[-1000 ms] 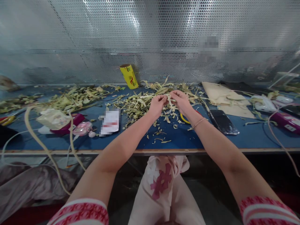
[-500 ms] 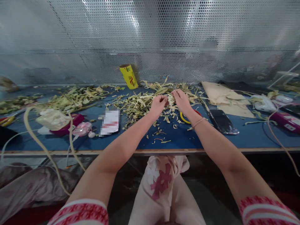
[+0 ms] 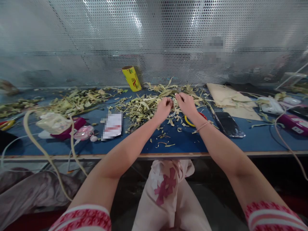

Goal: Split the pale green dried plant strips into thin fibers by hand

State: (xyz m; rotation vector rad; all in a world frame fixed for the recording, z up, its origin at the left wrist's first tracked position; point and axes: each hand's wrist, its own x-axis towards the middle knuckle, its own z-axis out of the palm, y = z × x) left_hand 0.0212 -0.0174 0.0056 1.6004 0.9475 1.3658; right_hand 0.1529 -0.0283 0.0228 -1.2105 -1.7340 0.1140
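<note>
My left hand is closed, its fingers curled in at the right edge of a heap of dry, pale green plant strips. Just to its right, a small gap away, my right hand has thumb and fingers pinched together. Whatever the fingertips hold is too small and hidden to make out. Pale scraps lie below and between the two hands. Partly behind my right wrist is a yellow and red ring, possibly a scissor handle or tape roll.
A yellow tube leans against the perforated metal wall. A phone and brown cardboard lie to the right. To the left are a partly blurred white card, a pink case, a hose and another plant heap.
My hands have moved slightly apart, and the pale piece that showed between them is now less visible. The things on the table have stayed in place.
</note>
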